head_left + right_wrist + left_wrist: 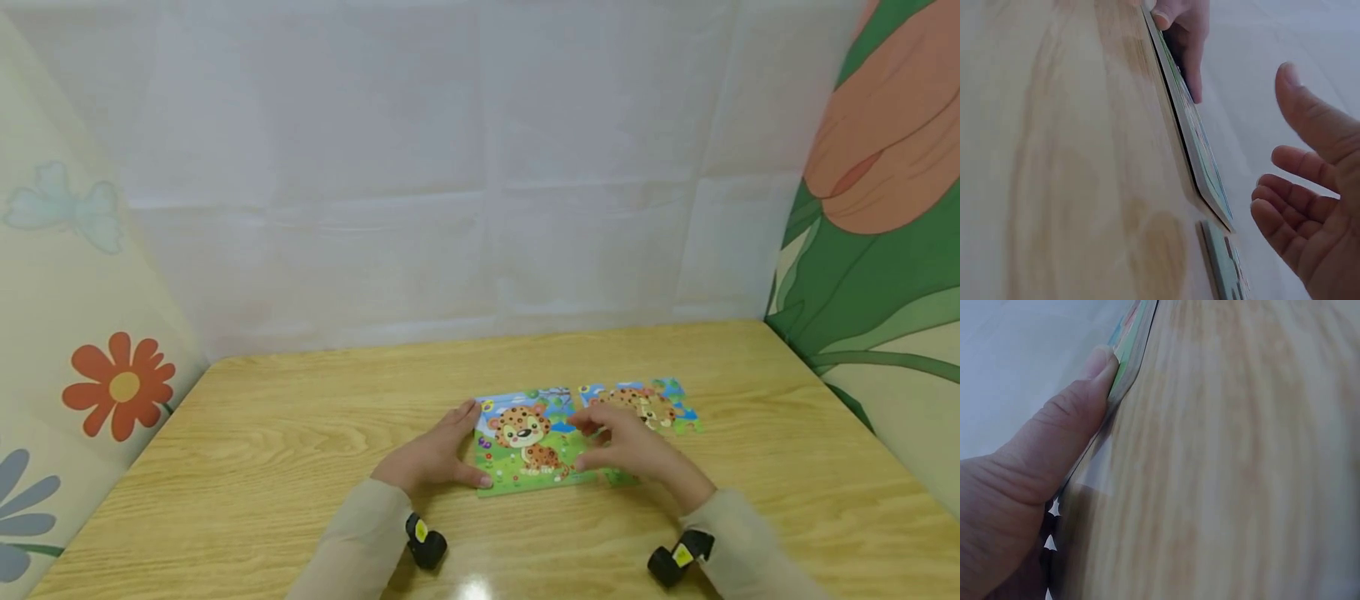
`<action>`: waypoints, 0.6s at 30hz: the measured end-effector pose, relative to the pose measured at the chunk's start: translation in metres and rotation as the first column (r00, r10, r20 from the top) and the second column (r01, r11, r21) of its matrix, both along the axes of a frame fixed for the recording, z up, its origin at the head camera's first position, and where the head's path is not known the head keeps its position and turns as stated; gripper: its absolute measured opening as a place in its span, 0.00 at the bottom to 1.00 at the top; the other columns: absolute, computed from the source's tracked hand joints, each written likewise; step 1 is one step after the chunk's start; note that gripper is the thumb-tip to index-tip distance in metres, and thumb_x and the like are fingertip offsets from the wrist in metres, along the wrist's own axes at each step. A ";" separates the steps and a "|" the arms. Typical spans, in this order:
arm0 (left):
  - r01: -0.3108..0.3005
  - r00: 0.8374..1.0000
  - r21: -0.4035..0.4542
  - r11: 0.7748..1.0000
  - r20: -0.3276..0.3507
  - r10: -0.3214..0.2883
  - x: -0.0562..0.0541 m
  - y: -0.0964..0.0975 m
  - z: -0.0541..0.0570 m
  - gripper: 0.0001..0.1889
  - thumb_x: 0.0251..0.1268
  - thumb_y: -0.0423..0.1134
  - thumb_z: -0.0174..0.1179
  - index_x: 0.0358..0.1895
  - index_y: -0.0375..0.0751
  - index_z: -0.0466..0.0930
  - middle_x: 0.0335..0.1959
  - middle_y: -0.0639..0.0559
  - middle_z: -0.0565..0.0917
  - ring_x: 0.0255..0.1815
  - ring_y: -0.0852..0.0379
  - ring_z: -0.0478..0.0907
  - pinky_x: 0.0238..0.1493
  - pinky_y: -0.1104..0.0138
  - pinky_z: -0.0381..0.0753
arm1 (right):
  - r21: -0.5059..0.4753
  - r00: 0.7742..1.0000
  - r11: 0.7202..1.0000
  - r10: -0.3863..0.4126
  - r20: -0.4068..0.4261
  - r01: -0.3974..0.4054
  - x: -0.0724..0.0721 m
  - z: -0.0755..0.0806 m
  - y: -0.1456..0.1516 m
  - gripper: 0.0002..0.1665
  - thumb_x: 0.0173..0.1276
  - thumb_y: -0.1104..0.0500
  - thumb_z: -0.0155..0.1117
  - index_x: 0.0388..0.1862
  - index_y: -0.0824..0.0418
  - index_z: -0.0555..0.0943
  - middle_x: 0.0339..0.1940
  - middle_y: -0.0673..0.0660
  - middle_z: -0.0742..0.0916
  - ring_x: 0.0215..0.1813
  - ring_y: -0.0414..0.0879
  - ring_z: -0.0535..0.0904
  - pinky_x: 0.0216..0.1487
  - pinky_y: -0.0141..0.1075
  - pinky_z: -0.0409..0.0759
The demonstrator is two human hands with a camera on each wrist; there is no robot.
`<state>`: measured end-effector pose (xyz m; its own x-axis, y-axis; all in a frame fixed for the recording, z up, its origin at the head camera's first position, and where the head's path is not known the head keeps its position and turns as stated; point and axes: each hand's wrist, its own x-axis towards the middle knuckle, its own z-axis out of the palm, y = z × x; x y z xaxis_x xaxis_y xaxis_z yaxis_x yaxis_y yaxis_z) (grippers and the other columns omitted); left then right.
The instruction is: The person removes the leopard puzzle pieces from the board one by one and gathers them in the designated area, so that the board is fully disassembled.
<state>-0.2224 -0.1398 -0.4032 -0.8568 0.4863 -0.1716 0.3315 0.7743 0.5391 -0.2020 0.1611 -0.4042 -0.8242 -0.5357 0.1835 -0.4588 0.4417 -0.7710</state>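
Note:
A rectangular leopard picture board (517,483) lies flat on the table. My left hand (438,450) spans its left edge, thumb at the near corner and straight fingers by the far corner. The left wrist view shows the thumb (1063,419) touching the board's edge (1129,369). To the board's right is a jigsaw puzzle (663,408) with a leopard picture and a jagged right side, partly hidden by my right hand (630,446). That hand hovers over the gap between the two, its fingers loosely bent and apart from the thumb, holding nothing.
The wooden table (300,433) reaches back to a white sheet (375,167) hung behind it. Painted panels with a red flower (123,386) and a large tulip (885,142) flank the table. Black wrist cameras (426,543) are strapped over both sleeves.

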 end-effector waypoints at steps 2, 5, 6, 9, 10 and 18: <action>0.001 1.000 0.003 1.000 0.001 -0.001 0.000 0.000 -0.001 0.59 0.42 0.55 0.71 0.74 0.41 0.42 0.76 0.46 0.40 0.75 0.45 0.37 0.72 0.50 0.44 | 0.023 1.000 1.000 -0.001 0.007 0.001 0.000 -0.001 -0.004 0.34 0.52 0.54 0.72 0.56 0.68 0.74 0.49 0.61 0.79 0.48 0.51 0.74 0.46 0.35 0.78; 0.002 1.000 0.008 1.000 0.005 -0.002 0.000 0.000 -0.001 0.59 0.42 0.55 0.71 0.74 0.41 0.42 0.76 0.46 0.40 0.75 0.45 0.37 0.72 0.49 0.45 | 0.070 1.000 0.997 -0.009 -0.002 0.010 -0.001 -0.002 -0.010 0.35 0.51 0.52 0.73 0.56 0.66 0.75 0.47 0.58 0.80 0.47 0.49 0.74 0.46 0.35 0.78; 0.002 1.000 0.008 1.000 0.006 -0.002 0.000 0.000 -0.001 0.59 0.42 0.55 0.71 0.74 0.41 0.42 0.76 0.46 0.40 0.75 0.44 0.37 0.72 0.49 0.45 | 0.089 1.000 0.996 -0.016 -0.006 0.016 -0.002 -0.003 -0.011 0.35 0.51 0.52 0.73 0.56 0.66 0.75 0.47 0.57 0.80 0.47 0.48 0.74 0.46 0.35 0.78; -0.003 1.000 0.011 1.000 0.007 0.003 0.000 -0.001 -0.001 0.59 0.41 0.56 0.71 0.74 0.41 0.42 0.76 0.47 0.40 0.75 0.45 0.37 0.72 0.49 0.45 | 0.135 0.999 0.990 -0.031 -0.008 0.032 -0.003 -0.003 -0.015 0.35 0.51 0.52 0.73 0.56 0.65 0.75 0.46 0.56 0.79 0.47 0.48 0.74 0.47 0.37 0.77; -0.006 1.000 0.010 1.000 0.009 0.005 0.000 0.000 -0.001 0.59 0.41 0.56 0.71 0.74 0.41 0.42 0.76 0.47 0.40 0.75 0.45 0.37 0.72 0.49 0.45 | 0.146 0.999 0.989 -0.033 -0.005 0.034 -0.004 -0.003 -0.016 0.35 0.50 0.52 0.73 0.56 0.65 0.75 0.46 0.56 0.79 0.47 0.48 0.74 0.47 0.39 0.77; -0.009 1.000 0.007 1.000 0.011 0.009 -0.001 0.000 -0.001 0.59 0.40 0.55 0.71 0.74 0.42 0.42 0.76 0.47 0.40 0.75 0.45 0.37 0.72 0.50 0.45 | 0.270 0.999 0.961 -0.053 -0.003 0.052 -0.007 -0.002 -0.025 0.32 0.49 0.58 0.73 0.54 0.66 0.76 0.48 0.55 0.79 0.48 0.48 0.74 0.53 0.45 0.76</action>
<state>-0.2234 -0.1394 -0.4040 -0.8595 0.4795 -0.1770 0.3185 0.7732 0.5483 -0.2088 0.1364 -0.4066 -0.8530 -0.5208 0.0345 -0.4265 0.6573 -0.6214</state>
